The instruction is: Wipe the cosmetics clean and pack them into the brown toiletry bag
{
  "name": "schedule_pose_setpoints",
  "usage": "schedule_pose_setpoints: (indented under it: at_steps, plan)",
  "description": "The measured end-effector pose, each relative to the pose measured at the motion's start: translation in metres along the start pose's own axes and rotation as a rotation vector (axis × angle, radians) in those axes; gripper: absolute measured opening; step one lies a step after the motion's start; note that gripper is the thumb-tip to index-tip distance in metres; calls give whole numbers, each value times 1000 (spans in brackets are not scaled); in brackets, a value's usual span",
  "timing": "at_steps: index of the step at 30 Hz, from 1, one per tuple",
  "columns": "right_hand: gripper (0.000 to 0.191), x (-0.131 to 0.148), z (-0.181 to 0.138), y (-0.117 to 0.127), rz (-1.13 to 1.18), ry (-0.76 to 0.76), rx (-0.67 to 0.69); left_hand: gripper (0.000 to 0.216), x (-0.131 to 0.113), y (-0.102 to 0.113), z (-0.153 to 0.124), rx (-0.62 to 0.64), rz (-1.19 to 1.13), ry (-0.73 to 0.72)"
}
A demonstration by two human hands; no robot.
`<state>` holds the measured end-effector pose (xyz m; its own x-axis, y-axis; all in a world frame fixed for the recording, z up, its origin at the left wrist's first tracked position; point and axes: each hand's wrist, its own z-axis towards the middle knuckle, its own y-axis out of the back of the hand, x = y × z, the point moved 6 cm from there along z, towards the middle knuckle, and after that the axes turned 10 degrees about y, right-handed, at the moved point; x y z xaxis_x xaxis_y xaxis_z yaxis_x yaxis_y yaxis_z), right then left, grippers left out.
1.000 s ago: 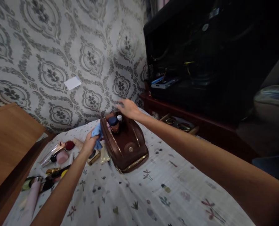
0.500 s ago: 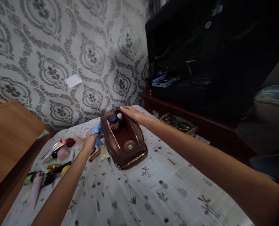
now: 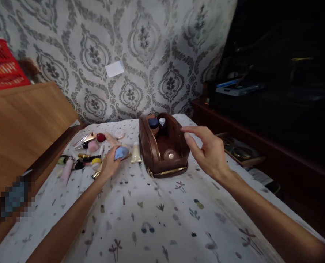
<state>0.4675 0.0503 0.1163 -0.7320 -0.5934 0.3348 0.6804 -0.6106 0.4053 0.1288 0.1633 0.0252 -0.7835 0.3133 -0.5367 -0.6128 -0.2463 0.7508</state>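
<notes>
Head view, the only one I have: I look forward and down at a printed white sheet (image 3: 157, 208) where an unzipped brown bag (image 3: 167, 166) stands near the middle, its mouth facing up. A dark-lidded jar (image 3: 153, 125) and a white-capped bottle (image 3: 162, 122) stand inside, toward the back. The left hand (image 3: 110, 163) grasps a bunched blue cloth (image 3: 121, 152) to the left of the bag, above loose cosmetics. A pale tube (image 3: 135, 154) lies between cloth and bag. The right hand (image 3: 211, 150) is released and holds nothing, thumb and forefinger spread beside the bag's right rim.

To handle this well, I would steady the bag by that rim with the right hand, lightly, so its soft wall doesn't fold over the opening. I would hold the cloth in a compact bunch, clear of the pale tube and the yellow-lidded pot (image 3: 96, 163), since a trailing corner could drag them.

I cannot tell whether the right fingertips touch the rim. The bag's floor is lost in shadow, the left fingertips are mostly covered, and a gold-edged item (image 3: 95, 175) is partly hidden behind the left hand. A red box (image 3: 3, 69) is cut off at upper left, and blocky blur masks a patch at lower left
</notes>
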Motion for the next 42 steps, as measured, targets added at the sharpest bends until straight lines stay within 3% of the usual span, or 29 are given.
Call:
schedule_pose_setpoints:
  at_steps: [4, 8, 10, 14, 17, 19, 22, 27, 31, 36, 42]
  plan:
    - [24, 27, -8, -21, 3, 185, 252, 40, 30, 4, -21, -41, 51, 62]
    - [24, 32, -7, -42, -34, 277, 452, 37, 31, 0, -43, -26, 79, 35]
    - [23, 41, -4, -45, -36, 285, 423, 36, 23, -4, -51, 21, 159, -16]
    - [21, 77, -8, -55, 50, 293, 233, 38, 11, -7, -55, 119, 328, -64]
    - [23, 100, -24, -95, 183, 294, 312, 37, 10, -5, -54, 120, 296, -47]
    - [29, 103, -36, -136, 184, 212, 474, 35, 11, -3, -54, 114, 224, -41]
    - [39, 90, -46, -197, 6, -21, 779, 31, 14, -1, -54, 81, 135, -19]
    - [42, 87, -26, -258, -112, -122, 841, 23, 28, 12, -48, -59, -18, 64]
    - [43, 88, -15, -293, -200, -214, 900, 31, 37, 20, -46, -154, -137, 91]
    - [46, 86, -6, -309, -299, -280, 979, 36, 28, 23, -49, -163, -212, 24]
    - [39, 93, -2, -296, -298, -215, 1098, 30, 24, 27, -51, -178, -277, 9]
